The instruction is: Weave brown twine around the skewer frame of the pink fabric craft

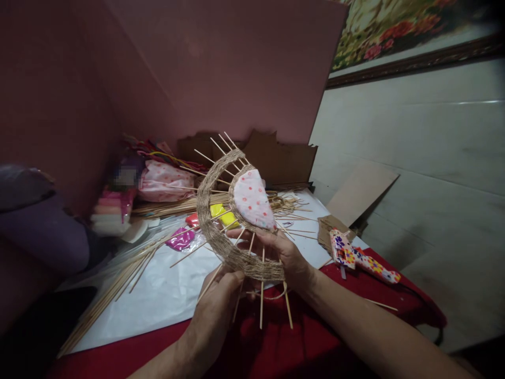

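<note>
Raised over the table is a half-round frame of thin wooden sticks woven with jute twine (215,239). Its centre is a half-circle of white cloth with red dots (252,200), and the stick ends fan outward past the twine band. My left hand (221,297) grips the lower edge of the band, thumb in front, among the stick ends. With my right hand (282,252) I hold the frame near the lower corner of the cloth; some of its fingers are behind the sticks. A loose loop of twine (276,297) hangs below the band between my hands.
White sheeting (158,300) covers part of a red tablecloth (130,363). Loose sticks (106,300), yellow (223,215) and magenta packets (180,239), and a dotted cloth bundle (168,181) lie around. A flower-patterned glue gun (365,258) rests at right. Torn cardboard (276,158) stands behind.
</note>
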A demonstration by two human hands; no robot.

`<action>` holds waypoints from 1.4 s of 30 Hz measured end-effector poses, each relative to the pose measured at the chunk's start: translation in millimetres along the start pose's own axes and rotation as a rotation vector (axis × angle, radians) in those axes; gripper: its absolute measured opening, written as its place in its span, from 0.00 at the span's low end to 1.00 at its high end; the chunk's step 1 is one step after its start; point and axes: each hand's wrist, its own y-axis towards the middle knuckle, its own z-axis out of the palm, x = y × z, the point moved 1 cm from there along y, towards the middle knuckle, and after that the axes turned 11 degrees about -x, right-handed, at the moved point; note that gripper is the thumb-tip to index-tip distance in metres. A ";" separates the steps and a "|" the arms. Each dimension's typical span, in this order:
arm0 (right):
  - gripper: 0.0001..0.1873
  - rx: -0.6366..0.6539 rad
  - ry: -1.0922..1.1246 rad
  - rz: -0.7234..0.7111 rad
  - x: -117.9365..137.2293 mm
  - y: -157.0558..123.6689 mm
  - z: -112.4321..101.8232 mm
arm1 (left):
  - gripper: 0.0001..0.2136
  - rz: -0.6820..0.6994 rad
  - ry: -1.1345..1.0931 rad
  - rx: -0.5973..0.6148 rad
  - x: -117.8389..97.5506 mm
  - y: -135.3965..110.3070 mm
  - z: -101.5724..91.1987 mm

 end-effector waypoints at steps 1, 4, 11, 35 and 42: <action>0.22 -0.002 -0.003 0.000 0.2 -0.1 0.3 | 0.07 0.004 0.005 -0.001 -0.4 -0.2 0.1; 0.23 -0.008 -0.009 0.009 0.9 -0.6 1.8 | 0.07 0.004 0.000 -0.001 -0.7 0.3 -0.6; 0.22 -0.024 -0.005 0.013 1.6 0.1 2.7 | 0.07 -0.008 -0.004 0.015 -0.7 0.2 -0.7; 0.15 -0.264 0.256 -0.032 12.5 15.4 -22.0 | 0.10 0.532 0.815 -0.057 -4.7 -7.4 -16.8; 0.14 -0.225 0.183 -0.052 19.5 18.3 -35.6 | 0.08 1.299 0.907 -0.204 -37.5 -21.8 -20.6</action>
